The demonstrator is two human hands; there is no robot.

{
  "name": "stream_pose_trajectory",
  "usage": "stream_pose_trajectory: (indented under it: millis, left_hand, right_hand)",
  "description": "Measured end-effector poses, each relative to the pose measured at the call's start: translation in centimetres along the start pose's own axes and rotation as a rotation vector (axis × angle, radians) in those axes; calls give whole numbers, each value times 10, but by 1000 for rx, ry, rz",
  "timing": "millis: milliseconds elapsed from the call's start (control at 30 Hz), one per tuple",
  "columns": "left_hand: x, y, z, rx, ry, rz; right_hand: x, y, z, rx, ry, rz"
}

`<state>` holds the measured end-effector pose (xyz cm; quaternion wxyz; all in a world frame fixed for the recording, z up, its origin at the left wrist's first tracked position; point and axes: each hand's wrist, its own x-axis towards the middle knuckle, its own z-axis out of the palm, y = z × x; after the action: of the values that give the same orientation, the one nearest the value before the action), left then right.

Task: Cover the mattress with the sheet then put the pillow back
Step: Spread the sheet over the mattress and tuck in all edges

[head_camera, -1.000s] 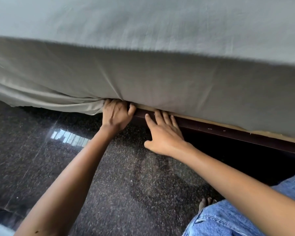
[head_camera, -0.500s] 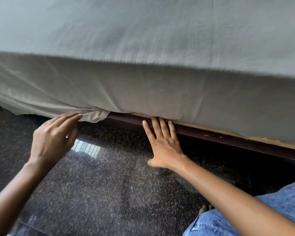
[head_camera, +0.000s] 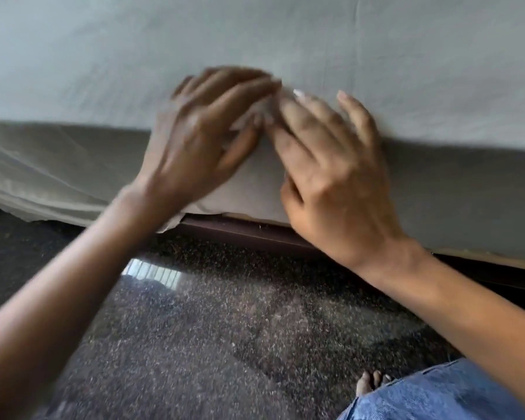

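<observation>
A pale grey-green sheet (head_camera: 285, 40) covers the top and the near side of the mattress. To the left of my hands its lower edge (head_camera: 43, 189) hangs loose in folds; to the right it ends at the bed frame. My left hand (head_camera: 200, 140) and my right hand (head_camera: 331, 165) are raised in front of the mattress's top edge, fingers straight and fingertips close together. Both are blurred by motion. Whether they touch the sheet cannot be told. No pillow is in view.
A dark brown bed frame rail (head_camera: 255, 234) runs under the mattress. Below it lies a dark speckled polished floor (head_camera: 209, 328). My knee in blue jeans (head_camera: 437, 395) and bare toes (head_camera: 370, 383) are at the bottom right.
Both hands have risen from the mattress's bottom edge near the rail to its top edge and come together. The camera has tilted so more of the mattress top shows.
</observation>
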<state>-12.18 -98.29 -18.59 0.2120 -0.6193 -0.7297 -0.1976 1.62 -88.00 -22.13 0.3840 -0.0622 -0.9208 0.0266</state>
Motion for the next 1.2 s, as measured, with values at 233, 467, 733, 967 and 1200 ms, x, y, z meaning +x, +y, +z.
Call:
stream_pose_trajectory:
  millis: [233,467,733,967,1200]
  left_hand:
    - [49,-55,16,-50,-434,65]
    - [39,-42,26,-63,-483,-10]
    - [41,-41,27,-58,-553,-42]
    - [39,-44,36,-112,-620,-54]
    - [34,-57,45,-212,-483,-1]
  right_hand:
    - [44,32,-21,-60,-533,31]
    - [29,29,-5,-54,-646,50]
    - [39,25,-7,-16,-802,112]
    - [50,24,-14,-64,-945,151]
    - [46,21,0,-214,-674,62]
